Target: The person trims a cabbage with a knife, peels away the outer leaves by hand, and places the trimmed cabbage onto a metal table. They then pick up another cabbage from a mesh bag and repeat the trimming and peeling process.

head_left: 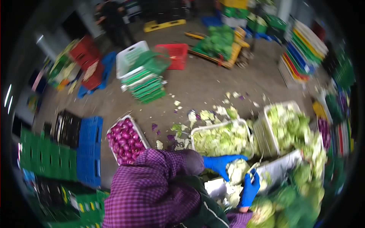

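My left hand (221, 164), in a blue glove, is wrapped round the side of a pale, trimmed cabbage head (238, 171). My right hand (249, 190), also blue-gloved, is closed just to the right of that head, its fingertips near a thin pale strip. What it grips, perhaps a small blade or a leaf, is too blurred to name. Under both hands lie a light metal surface (279, 171) and loose leaf scraps (232, 195). Beyond my left hand stands a white crate (192, 141) of pale cabbage pieces. Whole cabbages (285, 195) are heaped at lower right.
A second white crate (262, 131) overflows with leaves. To the left are a white tray of red onions (126, 140) and blue crates (89, 152). Scraps litter the floor (213, 89). Farther off stand stacked green crates (146, 85), a cabbage-laden pallet cart (232, 57) and a person (114, 21).
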Available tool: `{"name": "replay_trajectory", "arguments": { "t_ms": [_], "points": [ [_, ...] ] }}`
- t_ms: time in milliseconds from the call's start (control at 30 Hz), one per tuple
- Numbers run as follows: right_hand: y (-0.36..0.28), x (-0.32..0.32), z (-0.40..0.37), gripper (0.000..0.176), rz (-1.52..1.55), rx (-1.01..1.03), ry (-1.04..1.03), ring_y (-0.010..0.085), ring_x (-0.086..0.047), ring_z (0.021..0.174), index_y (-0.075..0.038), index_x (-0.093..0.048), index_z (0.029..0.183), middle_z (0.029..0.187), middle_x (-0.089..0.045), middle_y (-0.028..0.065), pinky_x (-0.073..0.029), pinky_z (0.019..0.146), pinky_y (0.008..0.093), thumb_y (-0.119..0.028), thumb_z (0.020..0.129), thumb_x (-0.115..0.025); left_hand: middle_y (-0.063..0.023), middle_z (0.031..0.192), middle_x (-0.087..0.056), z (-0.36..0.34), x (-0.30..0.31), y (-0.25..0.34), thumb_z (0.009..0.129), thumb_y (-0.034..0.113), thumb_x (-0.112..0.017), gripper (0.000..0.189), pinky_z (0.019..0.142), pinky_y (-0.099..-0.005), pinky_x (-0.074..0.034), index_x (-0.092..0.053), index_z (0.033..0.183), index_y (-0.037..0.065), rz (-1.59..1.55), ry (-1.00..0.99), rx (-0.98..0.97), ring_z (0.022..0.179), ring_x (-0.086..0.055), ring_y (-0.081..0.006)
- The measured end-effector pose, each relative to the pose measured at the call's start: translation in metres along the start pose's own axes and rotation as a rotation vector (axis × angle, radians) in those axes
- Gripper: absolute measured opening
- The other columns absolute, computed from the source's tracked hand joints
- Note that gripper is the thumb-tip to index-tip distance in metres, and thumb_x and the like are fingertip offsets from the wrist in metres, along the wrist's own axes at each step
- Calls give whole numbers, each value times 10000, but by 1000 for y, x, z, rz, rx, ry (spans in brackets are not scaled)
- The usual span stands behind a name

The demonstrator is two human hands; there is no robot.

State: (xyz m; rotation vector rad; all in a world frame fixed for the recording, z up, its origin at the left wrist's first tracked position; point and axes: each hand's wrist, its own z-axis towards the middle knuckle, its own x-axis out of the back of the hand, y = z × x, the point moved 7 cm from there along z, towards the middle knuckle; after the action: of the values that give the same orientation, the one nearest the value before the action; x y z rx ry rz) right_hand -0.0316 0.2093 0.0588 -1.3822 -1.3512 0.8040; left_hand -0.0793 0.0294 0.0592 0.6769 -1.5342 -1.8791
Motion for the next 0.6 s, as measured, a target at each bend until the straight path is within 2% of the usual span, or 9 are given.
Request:
{"name": "replay_trajectory", "arguments": {
  "t_ms": [33, 233, 300, 367, 400, 467, 500, 567, 600],
  "points": [
    [-6, -6, 4, 436, 26, 0, -26, 162, -504, 1044, 51, -533, 1198, 1140, -569, 82, -384, 953, 299, -14, 791, -678, -119, 1385, -404, -1, 1, -1, 560, 219, -890, 1094, 1086, -361, -285, -253, 1432, 43, -9, 15, 16, 1279, -368, -202],
    [-43, -65, 15, 436, -83, 276, -201, 157, -517, 1005, 46, -536, 1174, 1119, -567, 86, -413, 911, 288, 18, 769, -695, -141, 1357, -411, -28, 32, 2, 544, 194, -881, 1088, 1067, -357, -302, -259, 1423, 35, 160, 177, 34, 1271, -379, -227],
    [-38, -75, 15, 352, 15, 197, -233, 135, -529, 954, 36, -568, 1124, 1040, -590, 62, -424, 881, 269, 13, 790, -678, -132, 1364, -408, -37, 35, -7, 557, 199, -883, 1088, 1071, -362, -292, -252, 1427, 36, 40, 199, 41, 1282, -365, -221],
    [-39, -83, 18, 252, 68, 241, -235, 106, -555, 794, 14, -593, 1045, 897, -603, 29, -464, 741, 248, -5, 806, -673, -126, 1384, -396, -46, 37, -14, 560, 204, -888, 1099, 1082, -358, -272, -241, 1433, 39, -97, 189, 62, 1293, -349, -202],
    [-47, -83, 17, 252, 67, 243, -236, 106, -555, 794, 14, -593, 1045, 897, -603, 29, -464, 741, 248, -5, 806, -673, -122, 1394, -390, -51, 42, -12, 570, 203, -885, 1089, 1087, -355, -262, -242, 1434, 41, -37, 205, 100, 1296, -343, -193],
    [-55, -89, 14, 174, 25, 64, -365, 67, -515, 608, -14, -600, 972, 778, -587, -2, -428, 551, 220, -19, 813, -671, -102, 1419, -375, -57, 42, -15, 600, 183, -864, 1046, 1096, -344, -245, -252, 1437, 52, -50, 190, 178, 1309, -324, -171],
    [-53, -81, 27, 136, 63, 136, -281, 43, -441, 490, -46, -585, 931, 708, -561, -26, -345, 445, 205, -55, 825, -670, -102, 1419, -375, -57, 43, -13, 600, 183, -864, 1046, 1096, -344, -245, -252, 1437, 52, -50, 185, 175, 1309, -324, -171],
    [-74, -54, 43, 213, 137, 156, -157, 51, -469, 530, -48, -594, 1049, 753, -586, -13, -366, 461, 207, -106, 851, -649, -79, 1438, -358, -55, 38, -5, 611, 177, -850, 1039, 1103, -344, -230, -245, 1449, 65, -259, 134, 238, 1322, -309, -174],
    [-84, -46, 50, 254, 140, 218, -123, 41, -459, 552, -47, -591, 1110, 766, -589, -18, -350, 478, 198, -149, 879, -616, -91, 1391, -422, -54, 42, 16, 712, 136, -794, 883, 1083, -338, -270, -292, 1436, 76, -211, 186, 56, 1280, -358, -167]
  ]
}}
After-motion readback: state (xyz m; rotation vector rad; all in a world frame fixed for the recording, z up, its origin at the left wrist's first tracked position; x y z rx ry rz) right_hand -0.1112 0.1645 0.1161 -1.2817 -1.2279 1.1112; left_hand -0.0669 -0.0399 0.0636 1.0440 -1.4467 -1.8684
